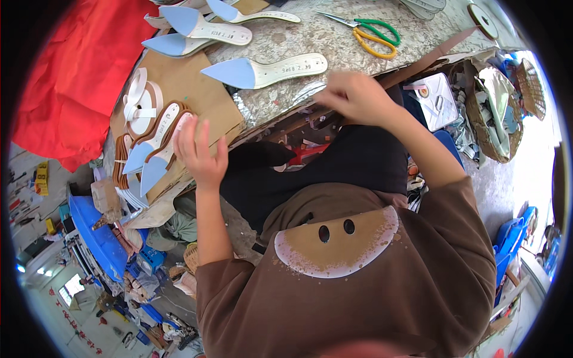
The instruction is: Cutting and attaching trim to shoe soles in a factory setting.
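Observation:
My left hand [205,156] is open, its fingers spread beside the heel ends of several stacked insoles. On top lie white insoles with blue pointed toes, such as this insole [154,171]; whether my fingertips touch them I cannot tell. My right hand [358,100] is over the bench's front edge, fingers bent and smeared by motion. Whether it holds anything does not show. Nearest to it on the bench lies a single insole [283,70], blue toe pointing left. A bundle of brown-edged pieces [121,156] stands left of the stack.
Scissors [376,39] with green and yellow handles lie on the worn bench [268,104]. More insoles [206,31] are at the back left, near red cloth [74,77]. White tape rolls [142,113] sit on brown cardboard [218,110]. A brown strip [430,58] crosses the bench's right edge.

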The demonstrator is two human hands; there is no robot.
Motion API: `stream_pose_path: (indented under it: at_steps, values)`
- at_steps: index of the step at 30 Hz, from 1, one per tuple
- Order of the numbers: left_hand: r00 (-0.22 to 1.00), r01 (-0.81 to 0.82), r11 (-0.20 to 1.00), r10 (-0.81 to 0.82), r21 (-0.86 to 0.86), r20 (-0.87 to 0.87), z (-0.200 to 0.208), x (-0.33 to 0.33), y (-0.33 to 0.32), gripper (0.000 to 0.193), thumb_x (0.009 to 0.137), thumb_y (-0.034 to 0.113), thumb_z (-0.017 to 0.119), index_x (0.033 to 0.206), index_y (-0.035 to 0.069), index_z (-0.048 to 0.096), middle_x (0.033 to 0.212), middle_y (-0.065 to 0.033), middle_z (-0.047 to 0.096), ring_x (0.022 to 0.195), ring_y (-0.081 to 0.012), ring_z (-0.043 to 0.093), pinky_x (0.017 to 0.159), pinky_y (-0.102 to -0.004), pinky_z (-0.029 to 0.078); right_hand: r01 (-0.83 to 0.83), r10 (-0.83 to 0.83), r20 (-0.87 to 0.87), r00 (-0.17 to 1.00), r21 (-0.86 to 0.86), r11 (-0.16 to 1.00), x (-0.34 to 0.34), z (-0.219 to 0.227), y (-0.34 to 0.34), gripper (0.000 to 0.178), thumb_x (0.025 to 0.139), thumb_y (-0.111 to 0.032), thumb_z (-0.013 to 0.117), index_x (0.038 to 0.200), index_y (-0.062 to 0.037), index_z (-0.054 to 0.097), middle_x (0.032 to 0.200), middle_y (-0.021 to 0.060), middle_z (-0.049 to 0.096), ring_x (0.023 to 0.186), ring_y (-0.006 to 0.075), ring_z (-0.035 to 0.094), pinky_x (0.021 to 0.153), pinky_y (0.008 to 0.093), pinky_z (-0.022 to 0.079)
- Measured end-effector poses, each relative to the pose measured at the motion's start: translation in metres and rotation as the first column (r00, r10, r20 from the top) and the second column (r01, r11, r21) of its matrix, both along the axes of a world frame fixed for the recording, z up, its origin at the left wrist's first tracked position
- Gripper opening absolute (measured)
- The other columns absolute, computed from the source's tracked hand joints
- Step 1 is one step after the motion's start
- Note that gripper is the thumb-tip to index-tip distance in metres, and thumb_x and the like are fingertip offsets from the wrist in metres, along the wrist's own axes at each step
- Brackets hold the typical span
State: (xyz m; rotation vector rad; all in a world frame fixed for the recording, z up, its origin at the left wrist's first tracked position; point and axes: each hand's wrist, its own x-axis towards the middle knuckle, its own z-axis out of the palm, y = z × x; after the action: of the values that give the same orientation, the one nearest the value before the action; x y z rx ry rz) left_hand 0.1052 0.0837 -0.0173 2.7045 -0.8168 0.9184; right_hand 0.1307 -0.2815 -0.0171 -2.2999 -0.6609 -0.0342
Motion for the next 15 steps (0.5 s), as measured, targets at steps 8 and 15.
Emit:
stream_pose_path:
  at_steps: [8,15]
  values:
    - [0.506,0.280,0.819,-0.569,-0.501,-0.648,-0.011,-0.035,-0.135,0.046,0.083,0.026,0.072,0.122,0.004,0.060,0.121,-0.0150,0.059,0.113,-0.0342,0.056,0.095,-0.0414,0.046,-0.003,-0.036,-0.127,0.991,-0.296,0.955,-0.070,-0.054,-0.045,0.024,0.078,-0.023,0.073,0.089,-0.0075,0.060,0.078,0.0119,0.059,0.076,0.0335,0.062,0.066,0.0429,0.049]
    - [-0.079,-0.049,0.722,-0.692,-0.690,-0.718,-0.025,-0.009,-0.142,0.030,0.092,0.027,0.066,0.085,-0.001,0.057,0.091,-0.0054,0.062,0.086,-0.0187,0.058,0.079,-0.0332,0.047,-0.173,0.197,-0.358,0.913,0.099,0.980,-0.060,0.019,-0.007,0.017,0.083,-0.019,0.070,0.085,-0.0042,0.062,0.074,0.0152,0.063,0.069,0.0353,0.062,0.061,0.0419,0.047]
